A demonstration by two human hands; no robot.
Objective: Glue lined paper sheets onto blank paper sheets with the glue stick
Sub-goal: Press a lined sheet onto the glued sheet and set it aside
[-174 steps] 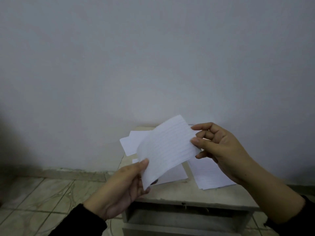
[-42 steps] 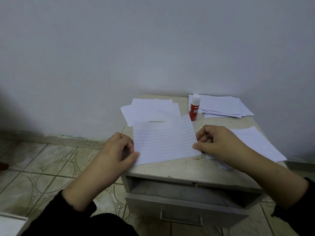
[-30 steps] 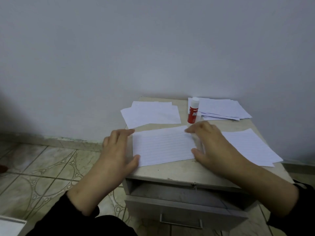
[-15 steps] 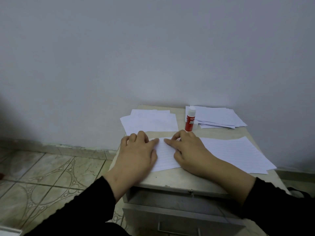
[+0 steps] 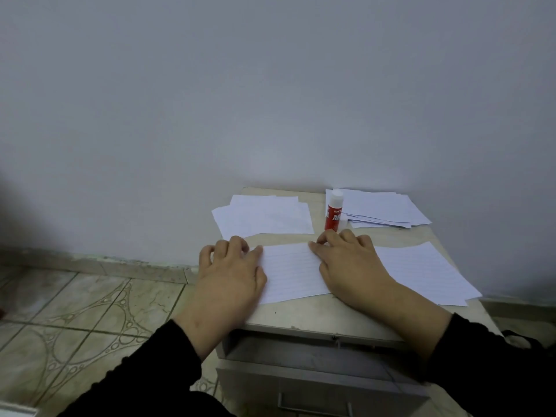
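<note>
White lined sheet (image 5: pixel 293 273) is lying flat near the tabletop's (image 5: pixel 331 314) front edge, left hand (image 5: pixel 230 275) and right hand (image 5: pixel 350 264) pressing it with flat, relaxed fingers; best smoothing outward from the middle, glue stick (image 5: pixel 334 210) standing just beyond.
</note>
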